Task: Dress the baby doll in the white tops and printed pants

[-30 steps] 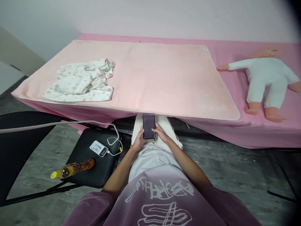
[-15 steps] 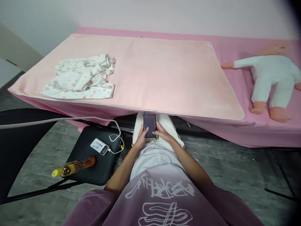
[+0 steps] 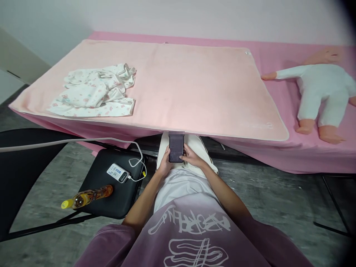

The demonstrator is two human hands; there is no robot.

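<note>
A dark smartphone point(image 3: 176, 147) is held upright over my lap, just in front of the table's near edge. My left hand point(image 3: 165, 163) grips its left side, with the thumb along the edge. From the other side my right hand point(image 3: 191, 157) closes round it, its thumb resting on the lower right of the screen. What the screen displays is too dim to read. Crumpled white baby clothes point(image 3: 97, 92) with a small print lie on the pink mat point(image 3: 200, 89), away from both hands.
A doll point(image 3: 322, 89) in a white suit lies on the pink cloth point(image 3: 278, 155) at the right. Left of me, a black folding chair point(image 3: 122, 200) bears a power bank point(image 3: 118, 172) with a cable point(image 3: 83, 140) and a yellow-capped drink bottle point(image 3: 89, 196).
My left thumb has moved off the screen to the phone's left edge. The right thumb has shifted very slightly left; both hands still hold the phone.
</note>
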